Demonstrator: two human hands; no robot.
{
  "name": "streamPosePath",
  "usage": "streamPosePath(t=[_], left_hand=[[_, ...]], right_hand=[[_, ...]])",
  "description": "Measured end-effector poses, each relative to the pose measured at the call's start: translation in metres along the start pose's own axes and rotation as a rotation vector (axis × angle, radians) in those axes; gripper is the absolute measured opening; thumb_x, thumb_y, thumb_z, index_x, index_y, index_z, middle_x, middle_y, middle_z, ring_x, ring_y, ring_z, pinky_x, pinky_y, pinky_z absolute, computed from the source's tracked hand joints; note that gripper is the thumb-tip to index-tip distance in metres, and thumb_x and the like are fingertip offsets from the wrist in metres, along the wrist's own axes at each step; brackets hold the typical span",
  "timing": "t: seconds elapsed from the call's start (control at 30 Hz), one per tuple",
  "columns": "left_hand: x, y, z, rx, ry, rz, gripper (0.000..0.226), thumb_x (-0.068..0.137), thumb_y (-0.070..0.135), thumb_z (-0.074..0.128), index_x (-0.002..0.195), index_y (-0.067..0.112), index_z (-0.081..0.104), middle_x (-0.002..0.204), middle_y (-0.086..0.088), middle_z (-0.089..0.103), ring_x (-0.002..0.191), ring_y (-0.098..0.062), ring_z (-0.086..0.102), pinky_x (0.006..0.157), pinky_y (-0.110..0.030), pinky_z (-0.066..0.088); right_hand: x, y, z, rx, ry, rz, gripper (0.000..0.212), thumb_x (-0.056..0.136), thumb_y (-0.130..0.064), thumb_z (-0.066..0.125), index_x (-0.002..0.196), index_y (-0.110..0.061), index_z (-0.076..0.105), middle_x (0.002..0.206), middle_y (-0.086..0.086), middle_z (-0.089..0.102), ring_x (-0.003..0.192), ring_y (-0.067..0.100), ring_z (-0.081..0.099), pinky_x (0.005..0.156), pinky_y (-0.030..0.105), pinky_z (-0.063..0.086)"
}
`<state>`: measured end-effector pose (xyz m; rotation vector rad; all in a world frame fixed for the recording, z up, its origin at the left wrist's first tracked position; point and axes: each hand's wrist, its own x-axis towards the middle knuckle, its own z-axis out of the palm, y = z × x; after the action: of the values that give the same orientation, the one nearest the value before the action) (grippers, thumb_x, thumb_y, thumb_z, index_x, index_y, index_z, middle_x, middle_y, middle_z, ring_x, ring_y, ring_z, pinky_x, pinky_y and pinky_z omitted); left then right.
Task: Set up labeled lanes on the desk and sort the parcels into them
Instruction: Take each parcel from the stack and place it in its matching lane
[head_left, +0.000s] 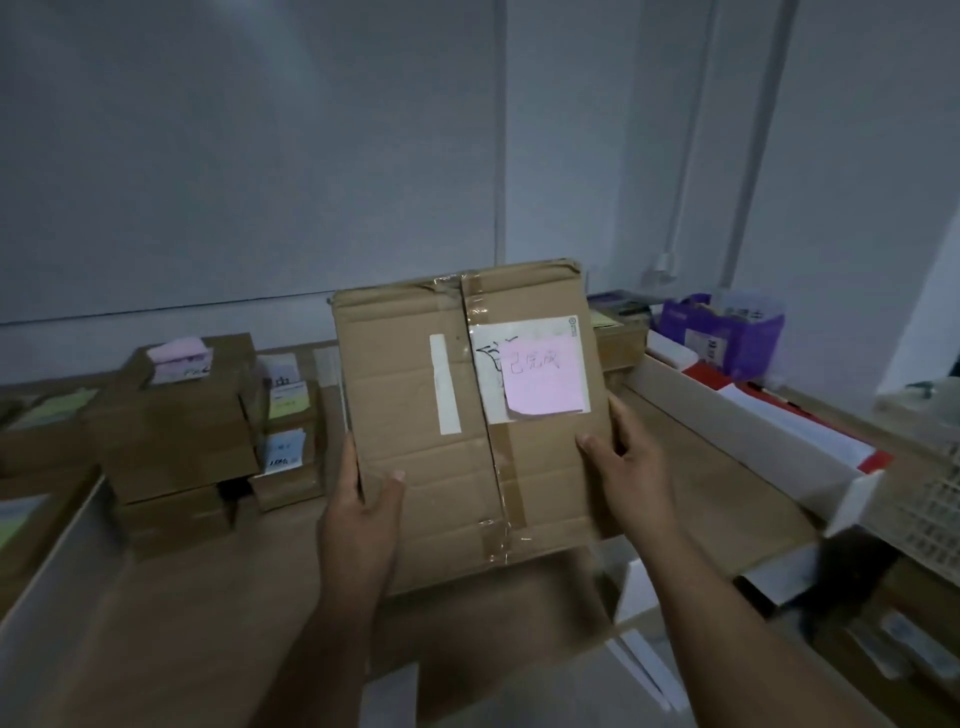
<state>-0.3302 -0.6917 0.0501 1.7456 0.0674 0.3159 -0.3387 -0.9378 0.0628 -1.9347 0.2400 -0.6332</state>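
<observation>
We work from a single wide-angle view, worn on the person's head. It faces forward and tilts down, so the wall (260, 156) fills the upper half and the counter (208, 597) spreads across the lower half, its lines leaning outward toward the sides. The camera sits close. Both forearms come in from the bottom edge, and the left hand (363, 499) and right hand (623, 467) grip a cardboard box (441, 467) at the centre, the largest thing we see. Stacked parcels (176, 415) lie farther back on the left, and a white basket (930, 499) is at the far right edge.
</observation>
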Motion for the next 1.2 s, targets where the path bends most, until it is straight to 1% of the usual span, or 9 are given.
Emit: streamPosePath(t=[0.13,0.27,0.43,0.57,0.63,0.7,0.8,0.97,1.2], left_hand=[[-0.01,-0.005,0.01,0.147,0.043,-0.02,0.065,0.093,0.029,0.054,0.148,0.038,0.021,0.141,0.002,0.048,0.123,-0.024,0.049,0.104,-0.042,0.041],[-0.013,-0.014,0.015,0.301,0.102,-0.073,0.066,0.093,0.027,0.053,0.15,0.033,0.02,0.139,-0.005,0.051,0.12,-0.029,0.051,0.097,-0.034,0.04],[-0.01,-0.026,0.021,0.425,0.082,-0.15,0.065,0.095,0.033,0.05,0.151,0.03,0.017,0.139,-0.008,0.051,0.12,-0.031,0.051,0.097,-0.037,0.042],[-0.001,-0.037,0.029,0.551,0.093,-0.214,0.061,0.095,0.04,0.045,0.149,0.03,0.019,0.131,-0.009,0.056,0.114,-0.032,0.054,0.095,-0.04,0.045],[0.003,-0.04,0.033,0.586,0.102,-0.226,0.06,0.095,0.041,0.044,0.149,0.028,0.021,0.128,-0.009,0.058,0.112,-0.032,0.055,0.094,-0.04,0.045],[0.008,-0.045,0.037,0.624,0.1,-0.245,0.06,0.095,0.04,0.044,0.149,0.026,0.021,0.127,-0.01,0.058,0.113,-0.032,0.054,0.092,-0.038,0.043],[0.02,-0.051,0.04,0.673,0.084,-0.299,0.057,0.094,0.041,0.043,0.146,0.024,0.028,0.126,-0.01,0.058,0.113,-0.032,0.054,0.093,-0.038,0.043],[0.039,-0.061,0.045,0.712,0.057,-0.358,0.046,0.091,0.037,0.044,0.133,0.018,0.042,0.116,-0.013,0.061,0.105,-0.033,0.056,0.088,-0.037,0.043],[0.074,-0.069,0.055,0.731,0.03,-0.372,0.043,0.093,0.035,0.042,0.131,0.015,0.042,0.116,-0.012,0.061,0.105,-0.031,0.057,0.089,-0.039,0.044]], right_hand=[[0.006,0.02,0.0,-0.013,-0.083,0.01,0.053,0.091,-0.03,0.057,0.14,-0.039,0.041,0.129,-0.006,0.059,0.115,0.017,0.054,0.097,0.044,0.046],[0.012,0.033,0.008,-0.054,-0.148,0.063,0.051,0.089,-0.03,0.058,0.138,-0.038,0.045,0.127,-0.003,0.062,0.112,0.02,0.057,0.094,0.04,0.046],[0.018,0.044,0.014,-0.1,-0.185,0.119,0.05,0.088,-0.032,0.059,0.136,-0.037,0.048,0.123,-0.002,0.064,0.11,0.024,0.058,0.094,0.043,0.046],[0.027,0.05,0.02,-0.183,-0.217,0.142,0.046,0.088,-0.032,0.059,0.134,-0.032,0.051,0.12,0.002,0.065,0.107,0.027,0.058,0.091,0.04,0.046],[0.032,0.054,0.024,-0.241,-0.236,0.156,0.044,0.088,-0.032,0.058,0.132,-0.029,0.053,0.119,0.004,0.065,0.106,0.028,0.057,0.085,0.035,0.045],[0.038,0.057,0.029,-0.29,-0.26,0.169,0.042,0.089,-0.03,0.057,0.13,-0.026,0.054,0.119,0.006,0.064,0.106,0.028,0.057,0.083,0.033,0.042],[0.048,0.063,0.039,-0.365,-0.325,0.19,0.037,0.089,-0.027,0.055,0.126,-0.022,0.056,0.117,0.009,0.064,0.104,0.03,0.057,0.085,0.034,0.043],[0.066,0.072,0.059,-0.461,-0.399,0.255,0.03,0.088,-0.028,0.054,0.117,-0.022,0.059,0.116,0.008,0.063,0.105,0.03,0.059,0.089,0.035,0.046],[0.096,0.074,0.08,-0.503,-0.388,0.271,0.031,0.088,-0.026,0.054,0.118,-0.02,0.058,0.116,0.008,0.063,0.106,0.029,0.059,0.091,0.039,0.048]])
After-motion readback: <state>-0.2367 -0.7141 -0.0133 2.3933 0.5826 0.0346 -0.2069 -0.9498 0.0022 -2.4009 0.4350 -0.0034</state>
